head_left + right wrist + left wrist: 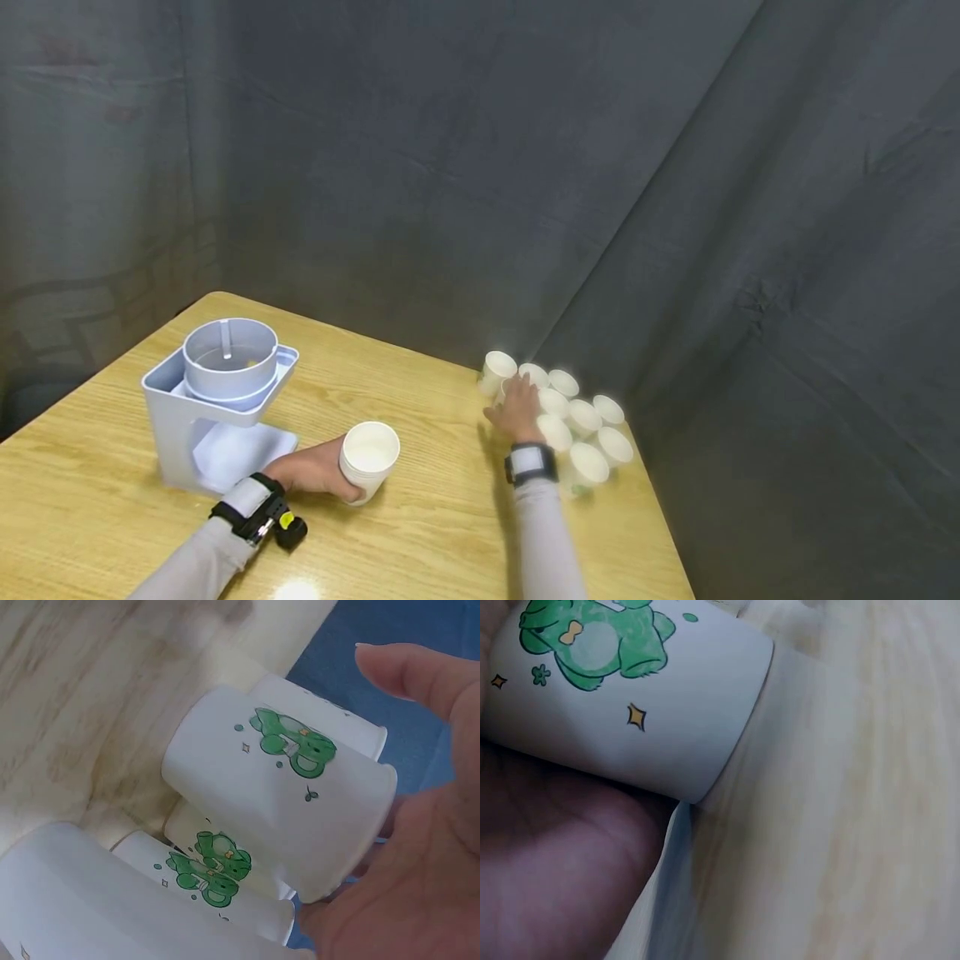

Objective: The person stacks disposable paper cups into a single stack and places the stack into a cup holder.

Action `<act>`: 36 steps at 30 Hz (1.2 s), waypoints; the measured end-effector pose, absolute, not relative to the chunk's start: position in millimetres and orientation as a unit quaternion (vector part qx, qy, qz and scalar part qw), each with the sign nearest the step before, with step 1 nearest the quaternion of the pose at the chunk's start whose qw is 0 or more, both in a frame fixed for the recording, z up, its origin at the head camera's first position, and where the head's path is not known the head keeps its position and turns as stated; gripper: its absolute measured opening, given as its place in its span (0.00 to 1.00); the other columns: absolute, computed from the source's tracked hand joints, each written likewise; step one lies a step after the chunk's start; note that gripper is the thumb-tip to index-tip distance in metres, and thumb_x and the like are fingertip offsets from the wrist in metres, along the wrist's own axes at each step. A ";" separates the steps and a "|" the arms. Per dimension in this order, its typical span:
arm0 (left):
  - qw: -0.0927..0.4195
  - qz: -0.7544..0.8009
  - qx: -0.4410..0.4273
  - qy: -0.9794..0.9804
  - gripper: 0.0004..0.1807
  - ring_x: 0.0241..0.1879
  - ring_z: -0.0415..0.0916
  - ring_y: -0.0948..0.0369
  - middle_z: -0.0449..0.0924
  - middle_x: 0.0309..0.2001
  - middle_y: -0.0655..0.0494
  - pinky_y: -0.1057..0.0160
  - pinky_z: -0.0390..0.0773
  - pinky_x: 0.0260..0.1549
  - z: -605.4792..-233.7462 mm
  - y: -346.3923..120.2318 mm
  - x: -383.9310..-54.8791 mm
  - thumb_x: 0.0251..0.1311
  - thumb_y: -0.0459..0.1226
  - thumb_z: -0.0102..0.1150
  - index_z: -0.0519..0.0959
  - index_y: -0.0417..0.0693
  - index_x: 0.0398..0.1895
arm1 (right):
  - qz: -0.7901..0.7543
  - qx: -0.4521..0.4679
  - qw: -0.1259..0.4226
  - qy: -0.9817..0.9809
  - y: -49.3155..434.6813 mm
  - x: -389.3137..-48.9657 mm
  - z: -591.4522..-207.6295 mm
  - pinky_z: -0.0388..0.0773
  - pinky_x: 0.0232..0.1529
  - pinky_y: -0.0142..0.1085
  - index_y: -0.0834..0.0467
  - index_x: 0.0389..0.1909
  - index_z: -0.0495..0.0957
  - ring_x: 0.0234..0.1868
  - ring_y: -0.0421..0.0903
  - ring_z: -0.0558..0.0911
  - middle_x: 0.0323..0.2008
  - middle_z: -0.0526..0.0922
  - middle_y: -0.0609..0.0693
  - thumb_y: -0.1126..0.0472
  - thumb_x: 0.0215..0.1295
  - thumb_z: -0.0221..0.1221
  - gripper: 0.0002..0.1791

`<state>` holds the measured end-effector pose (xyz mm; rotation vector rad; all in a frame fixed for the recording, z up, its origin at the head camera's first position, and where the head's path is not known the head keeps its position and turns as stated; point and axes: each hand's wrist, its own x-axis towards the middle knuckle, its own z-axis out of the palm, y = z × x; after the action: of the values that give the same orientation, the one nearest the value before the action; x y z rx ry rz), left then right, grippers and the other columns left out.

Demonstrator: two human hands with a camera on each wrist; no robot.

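My left hand (315,471) grips a stack of white paper cups (370,457) from the side, upright and low over the wooden table. A green cartoon bear marks the held cup (592,712) in the left wrist view. On the right, my right hand (517,414) reaches in at the left side of a group of similar cups (554,403). In the right wrist view its fingers pass behind the rim of the nearest cup (277,780), while the thumb (405,671) stands well away from it. Part of those fingers is hidden by the cup.
Left of my left hand stands a pale blue-grey stand (168,433) with a round tub (231,375) on top and a flat base below. Several more paper cups (588,463) stand close together by the table's right edge. Dark grey curtains (420,183) hang behind the table.
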<state>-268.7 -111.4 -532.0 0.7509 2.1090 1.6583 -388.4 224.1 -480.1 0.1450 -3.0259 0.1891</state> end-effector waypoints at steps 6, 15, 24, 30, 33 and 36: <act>0.179 0.587 0.273 0.741 0.50 0.56 0.69 0.54 0.71 0.58 0.46 0.48 0.64 0.59 -532.1 -111.4 -269.4 0.38 0.32 0.72 0.57 0.37 0.68 | -0.002 0.026 0.065 -0.998 219.3 -389.9 -489.4 0.48 0.73 0.53 0.68 0.72 0.51 0.73 0.66 0.54 0.72 0.51 0.70 0.40 0.55 0.63 0.54; 0.178 0.586 0.281 0.739 0.49 0.56 0.68 0.54 0.71 0.57 0.46 0.49 0.64 0.59 -530.4 -111.5 -272.4 0.39 0.32 0.71 0.57 0.37 0.68 | 0.024 0.019 0.073 -0.997 194.9 -369.3 -488.3 0.49 0.73 0.53 0.68 0.71 0.52 0.72 0.64 0.55 0.70 0.55 0.69 0.41 0.55 0.65 0.53; 0.177 0.581 0.279 0.744 0.49 0.56 0.68 0.53 0.72 0.57 0.46 0.46 0.64 0.60 -531.1 -111.2 -272.9 0.39 0.32 0.71 0.57 0.37 0.68 | 0.084 0.023 0.089 -0.992 177.3 -343.8 -491.5 0.46 0.72 0.58 0.69 0.73 0.45 0.74 0.66 0.49 0.72 0.47 0.72 0.45 0.56 0.65 0.55; 0.170 0.573 0.278 0.752 0.49 0.57 0.68 0.51 0.72 0.58 0.45 0.42 0.62 0.61 -530.8 -111.3 -273.7 0.39 0.33 0.72 0.57 0.36 0.68 | 0.124 0.057 0.078 -0.987 170.1 -330.2 -482.6 0.53 0.70 0.58 0.71 0.71 0.49 0.71 0.67 0.54 0.69 0.53 0.71 0.54 0.59 0.61 0.47; 0.170 0.571 0.278 0.754 0.50 0.57 0.68 0.52 0.72 0.58 0.45 0.43 0.63 0.61 -530.7 -111.2 -273.4 0.39 0.33 0.72 0.56 0.36 0.68 | 0.145 0.069 0.065 -0.985 170.0 -325.3 -476.7 0.62 0.66 0.56 0.71 0.69 0.54 0.67 0.66 0.59 0.66 0.60 0.70 0.60 0.57 0.59 0.41; 0.170 0.571 0.276 0.755 0.50 0.56 0.69 0.52 0.72 0.57 0.45 0.45 0.64 0.60 -530.9 -111.1 -273.0 0.38 0.33 0.71 0.57 0.35 0.68 | 0.156 0.076 0.042 -0.984 170.0 -319.9 -470.5 0.68 0.62 0.53 0.69 0.67 0.57 0.64 0.64 0.63 0.63 0.63 0.68 0.62 0.57 0.59 0.38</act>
<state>-273.0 -111.1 -530.9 0.7830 2.1445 1.6218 -319.9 170.0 -470.5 0.2326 -3.0106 0.4786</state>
